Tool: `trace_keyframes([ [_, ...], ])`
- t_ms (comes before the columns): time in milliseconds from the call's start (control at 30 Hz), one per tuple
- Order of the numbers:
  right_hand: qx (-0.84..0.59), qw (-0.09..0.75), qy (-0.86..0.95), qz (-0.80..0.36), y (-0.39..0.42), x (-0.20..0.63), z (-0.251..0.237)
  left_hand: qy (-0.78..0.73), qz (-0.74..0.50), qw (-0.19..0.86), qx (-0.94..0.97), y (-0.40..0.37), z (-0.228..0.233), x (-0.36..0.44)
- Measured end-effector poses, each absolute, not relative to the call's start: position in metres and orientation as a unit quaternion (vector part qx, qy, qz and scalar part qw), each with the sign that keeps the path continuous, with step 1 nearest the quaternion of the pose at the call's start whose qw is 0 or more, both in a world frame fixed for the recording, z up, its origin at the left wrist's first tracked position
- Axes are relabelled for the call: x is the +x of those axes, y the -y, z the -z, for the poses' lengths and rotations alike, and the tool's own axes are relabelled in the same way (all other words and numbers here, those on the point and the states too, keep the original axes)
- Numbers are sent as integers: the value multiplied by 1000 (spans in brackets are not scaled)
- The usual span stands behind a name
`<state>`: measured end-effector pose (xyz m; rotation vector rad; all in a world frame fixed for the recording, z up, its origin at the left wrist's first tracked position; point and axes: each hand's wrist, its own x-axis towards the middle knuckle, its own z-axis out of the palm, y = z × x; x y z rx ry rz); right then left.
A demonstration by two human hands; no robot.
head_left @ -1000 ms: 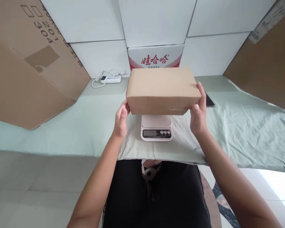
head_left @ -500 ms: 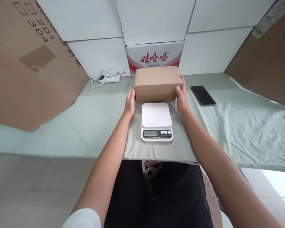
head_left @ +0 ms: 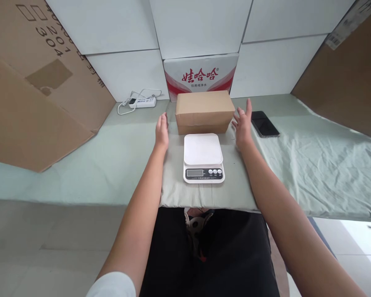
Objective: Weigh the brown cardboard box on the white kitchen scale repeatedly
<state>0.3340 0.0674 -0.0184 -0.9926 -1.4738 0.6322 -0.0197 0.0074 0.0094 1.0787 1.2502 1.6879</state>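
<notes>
A closed brown cardboard box [head_left: 205, 113] sits on the cloth behind a white kitchen scale [head_left: 203, 149], whose display looks blank. To the left of the box is my left hand [head_left: 162, 131], apart from it, with fingers stretched out and holding nothing. My right hand [head_left: 243, 126] is held off the box's right side, its fingers spread and nothing in them. The scale's plate carries nothing. Just beyond my right hand lies a black smartphone [head_left: 265, 124].
A white power strip [head_left: 142, 102] with a looped cable lies at the back left. Behind the box stands a white and red carton [head_left: 200, 74] against white panels. Large cardboard sheets [head_left: 49, 107] flank the pale green tablecloth [head_left: 117, 165] left and right.
Both hands have let go of the cardboard box and moved outward, away from its sides. The box now rests slightly lower in view, behind the scale.
</notes>
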Motion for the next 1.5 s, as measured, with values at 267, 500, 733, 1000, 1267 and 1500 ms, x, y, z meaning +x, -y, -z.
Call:
trace_keyframes([
  [267, -480, 607, 527, -352, -52, 342, 1, -505, -653, 377, 420, -2, -17, -36],
  [500, -458, 535, 599, -381, -31, 315, -13, -482, -614, 393, 486, 1, -8, -11],
  [733, -440, 528, 621, -376, -23, 306, -17, -455, -578, 407, 542, 7, -11, 0],
  [1000, -418, 556, 622, -360, -21, 291, -24, -441, -607, 367, 550, 9, -17, 1],
  [1267, -391, 584, 666, -252, 32, 303, -52, -400, -640, 303, 582, 66, -41, 7],
  [1500, -419, 572, 668, -225, 100, 320, -30, -412, -628, 321, 577, 143, -27, 9],
])
